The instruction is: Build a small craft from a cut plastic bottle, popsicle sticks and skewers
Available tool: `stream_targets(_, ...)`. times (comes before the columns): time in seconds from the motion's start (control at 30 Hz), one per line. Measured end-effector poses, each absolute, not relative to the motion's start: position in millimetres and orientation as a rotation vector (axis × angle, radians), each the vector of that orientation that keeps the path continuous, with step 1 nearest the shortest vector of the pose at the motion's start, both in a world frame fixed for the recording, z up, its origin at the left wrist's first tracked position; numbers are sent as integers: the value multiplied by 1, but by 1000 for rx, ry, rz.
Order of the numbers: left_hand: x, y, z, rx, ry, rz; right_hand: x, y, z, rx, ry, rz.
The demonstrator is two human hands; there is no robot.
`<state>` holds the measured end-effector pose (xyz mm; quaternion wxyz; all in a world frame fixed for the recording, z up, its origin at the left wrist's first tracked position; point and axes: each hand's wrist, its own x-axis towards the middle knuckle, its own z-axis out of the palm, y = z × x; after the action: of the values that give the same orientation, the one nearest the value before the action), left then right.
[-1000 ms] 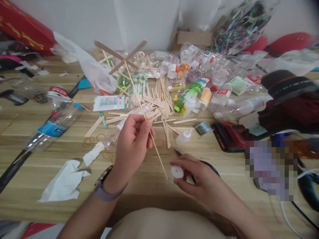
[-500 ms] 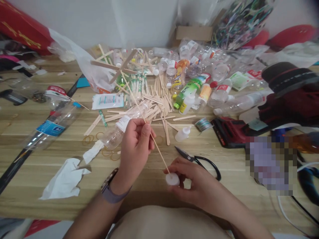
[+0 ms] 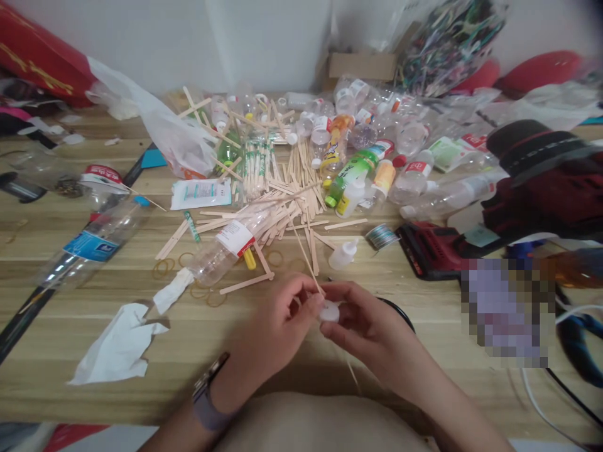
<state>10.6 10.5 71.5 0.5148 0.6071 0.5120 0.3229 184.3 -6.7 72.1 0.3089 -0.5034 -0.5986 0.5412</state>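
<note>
A thin wooden skewer (image 3: 307, 256) slants across in front of me, its far end over the pile of sticks. My left hand (image 3: 289, 323) is closed, pinching the skewer just above a round white bottle cap (image 3: 330, 312). Between thumb and fingers, my right hand (image 3: 372, 329) grips that cap by its edge. Below the hands the skewer's lower part shows again, in line with the cap; the spot where it meets the cap is partly covered by my fingers. Scissors (image 3: 398, 312) lie behind my right hand, mostly hidden.
Flat wooden sticks (image 3: 282, 220) are heaped ahead. A clear bottle (image 3: 214, 257) lies left of them, near rubber bands (image 3: 164, 269) and tissue (image 3: 117, 345). Many plastic bottles (image 3: 351, 176) crowd the back. A red-black power tool (image 3: 433, 248) stands right, beside a small dropper bottle (image 3: 343, 254).
My left hand has come down the skewer toward me and right, next to the cap. The skewer's lower end now sticks out below the hands. My right hand has risen slightly, still gripping the cap.
</note>
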Motion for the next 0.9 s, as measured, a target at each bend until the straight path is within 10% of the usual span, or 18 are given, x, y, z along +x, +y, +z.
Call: stream_targets(0.9, 23, -5, 52, 1073, 1152, 760, 179, -15, 48, -1581, -1825, 935)
